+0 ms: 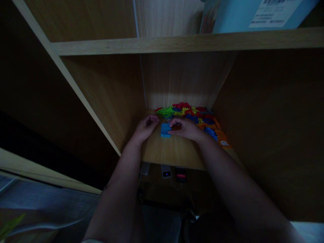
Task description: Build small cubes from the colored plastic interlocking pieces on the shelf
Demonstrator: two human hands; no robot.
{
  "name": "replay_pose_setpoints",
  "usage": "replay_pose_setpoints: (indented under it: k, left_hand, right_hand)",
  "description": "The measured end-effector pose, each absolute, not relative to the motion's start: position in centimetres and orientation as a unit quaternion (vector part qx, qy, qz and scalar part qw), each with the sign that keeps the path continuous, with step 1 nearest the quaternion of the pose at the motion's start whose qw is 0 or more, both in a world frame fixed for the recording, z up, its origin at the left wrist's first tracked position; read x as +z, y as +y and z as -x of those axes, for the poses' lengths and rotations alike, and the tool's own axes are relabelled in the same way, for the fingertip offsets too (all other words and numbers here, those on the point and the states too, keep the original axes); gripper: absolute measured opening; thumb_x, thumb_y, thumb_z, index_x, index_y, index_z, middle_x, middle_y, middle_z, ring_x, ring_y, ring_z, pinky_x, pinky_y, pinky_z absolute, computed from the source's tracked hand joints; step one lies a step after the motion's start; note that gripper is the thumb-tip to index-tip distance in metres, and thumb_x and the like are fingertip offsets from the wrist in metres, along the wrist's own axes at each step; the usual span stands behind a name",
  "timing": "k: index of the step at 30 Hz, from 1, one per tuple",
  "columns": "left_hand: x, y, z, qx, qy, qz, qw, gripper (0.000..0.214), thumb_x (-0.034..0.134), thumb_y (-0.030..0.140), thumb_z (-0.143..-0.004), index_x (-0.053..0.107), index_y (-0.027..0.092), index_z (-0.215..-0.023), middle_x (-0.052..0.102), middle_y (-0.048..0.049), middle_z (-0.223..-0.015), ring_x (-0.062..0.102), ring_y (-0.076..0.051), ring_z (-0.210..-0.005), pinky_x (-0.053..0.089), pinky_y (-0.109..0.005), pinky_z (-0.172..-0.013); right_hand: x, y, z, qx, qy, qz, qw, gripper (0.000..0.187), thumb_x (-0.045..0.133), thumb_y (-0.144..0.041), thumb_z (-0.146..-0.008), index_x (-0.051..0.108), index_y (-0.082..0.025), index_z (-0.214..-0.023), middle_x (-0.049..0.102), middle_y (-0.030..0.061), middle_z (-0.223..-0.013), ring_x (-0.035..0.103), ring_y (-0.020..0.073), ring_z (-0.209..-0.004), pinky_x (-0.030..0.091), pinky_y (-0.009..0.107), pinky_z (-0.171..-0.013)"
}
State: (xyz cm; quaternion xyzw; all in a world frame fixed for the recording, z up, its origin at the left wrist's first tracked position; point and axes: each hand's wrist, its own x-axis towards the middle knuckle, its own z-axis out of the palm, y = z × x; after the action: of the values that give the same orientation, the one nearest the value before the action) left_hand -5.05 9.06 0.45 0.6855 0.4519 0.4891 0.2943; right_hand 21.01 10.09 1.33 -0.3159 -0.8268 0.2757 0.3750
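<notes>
Both my arms reach into a wooden shelf compartment [172, 153]. My left hand [146, 127] rests on the shelf board with its fingers curled, just left of a small blue toothed block [165, 130]. My right hand [186, 128] is closed, its fingertips pinching the blue block's right side. Behind the hands lies a heap of coloured interlocking plastic pieces [194, 116] in red, green, yellow, blue and orange, spreading along the right wall toward the front edge. Whether the left hand holds anything is not clear.
The compartment has wooden side walls and an upper shelf board [187, 42] carrying a light blue box [253, 15]. Below the shelf sit small devices [174, 173] with lit indicators and cables. Dim light; dark panels on both sides.
</notes>
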Motion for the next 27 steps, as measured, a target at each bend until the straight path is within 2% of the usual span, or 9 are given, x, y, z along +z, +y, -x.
replay_pose_setpoints:
  k: [4, 8, 17, 27]
  left_hand:
    - [0.2, 8.5, 5.3, 0.433, 0.397, -0.733, 0.343, 0.063, 0.085, 0.054, -0.082, 0.065, 0.02, -0.131, 0.071, -0.014, -0.134, 0.065, -0.028, -0.128, 0.051, -0.045, -0.113]
    - [-0.2, 8.3, 5.4, 0.37, 0.381, -0.775, 0.343, 0.081, 0.095, 0.048, -0.071, 0.061, 0.024, -0.14, 0.064, -0.0136, -0.149, 0.058, -0.031, -0.141, 0.044, -0.047, -0.122]
    - [-1.0, 8.9, 5.5, 0.355, 0.355, -0.793, 0.346, 0.08, 0.093, 0.041, -0.075, 0.059, 0.023, -0.145, 0.066, -0.0154, -0.146, 0.061, -0.031, -0.139, 0.045, -0.05, -0.121]
    - [-0.6, 8.8, 5.5, 0.343, 0.36, -0.805, 0.323, 0.07, 0.088, 0.04, -0.081, 0.059, 0.022, -0.142, 0.07, -0.0136, -0.139, 0.066, -0.029, -0.132, 0.05, -0.048, -0.116]
  right_hand:
    - [1.3, 10.1, -21.3, 0.288, -0.829, 0.326, 0.351, 0.034, 0.088, -0.051, -0.078, 0.073, -0.024, -0.092, 0.077, 0.0019, -0.099, 0.07, 0.0218, -0.094, 0.054, 0.037, -0.089]
    - [1.5, 9.9, -21.3, 0.28, -0.836, 0.333, 0.333, 0.032, 0.088, -0.049, -0.077, 0.073, -0.024, -0.09, 0.076, 0.0018, -0.098, 0.069, 0.0225, -0.092, 0.053, 0.036, -0.085]
    - [0.9, 10.1, -21.3, 0.254, -0.846, 0.342, 0.321, 0.029, 0.089, -0.046, -0.078, 0.072, -0.026, -0.092, 0.077, 0.0005, -0.099, 0.07, 0.0226, -0.093, 0.053, 0.036, -0.085]
    - [1.0, 10.1, -21.3, 0.235, -0.853, 0.354, 0.302, 0.027, 0.089, -0.042, -0.079, 0.072, -0.026, -0.092, 0.077, 0.0, -0.099, 0.07, 0.023, -0.094, 0.051, 0.035, -0.083]
